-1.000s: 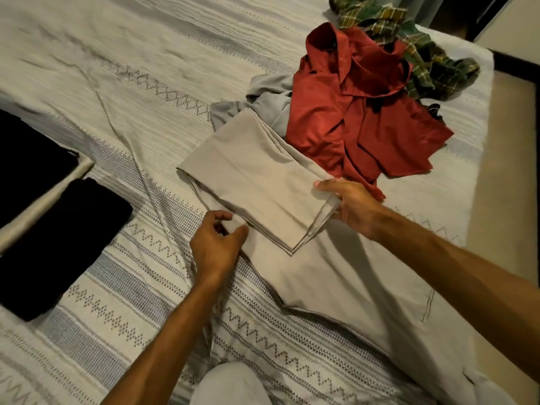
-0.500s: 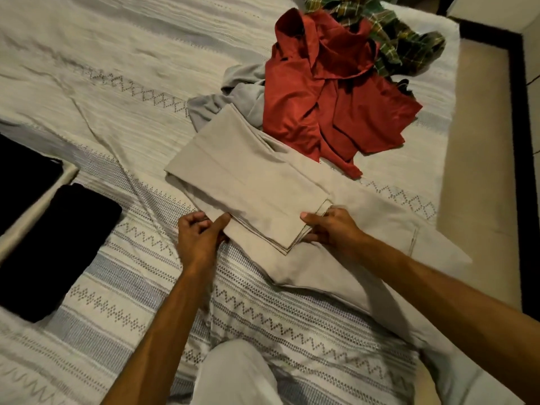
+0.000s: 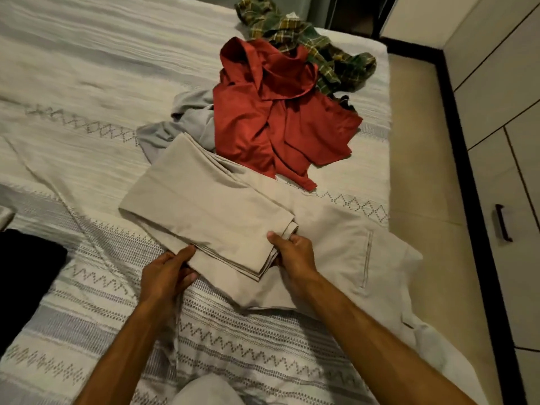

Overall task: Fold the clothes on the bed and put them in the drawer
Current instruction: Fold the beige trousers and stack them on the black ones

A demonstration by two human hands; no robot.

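Trousers: beige trousers point(image 3: 222, 217) lie on the bed point(image 3: 87, 83), legs folded back over the upper part; the folded legs run long from the far left edge toward the near hems, slanting to the right, and the waist part with a stitched pocket spreads off toward the right edge of the bed
Left hand: the left hand point(image 3: 168, 273) grips the near left edge of the folded legs, thumb on top, fingers curled beneath
Right hand: the right hand point(image 3: 292, 252) pinches the right corner of the stacked hems, thumb on top, fingers tucked under the layers
Pile: a red shirt point(image 3: 277, 124) lies crumpled just beyond the trousers, touching their far edge; a green plaid shirt point(image 3: 315, 45) lies behind it, a grey garment point(image 3: 187, 118) to its left
Left edge: a black folded garment point(image 3: 26, 276) lies on the bed, well apart from the trousers
Right side: cabinet point(image 3: 496, 112) with a dark drawer handle point(image 3: 503, 222), beside the bed
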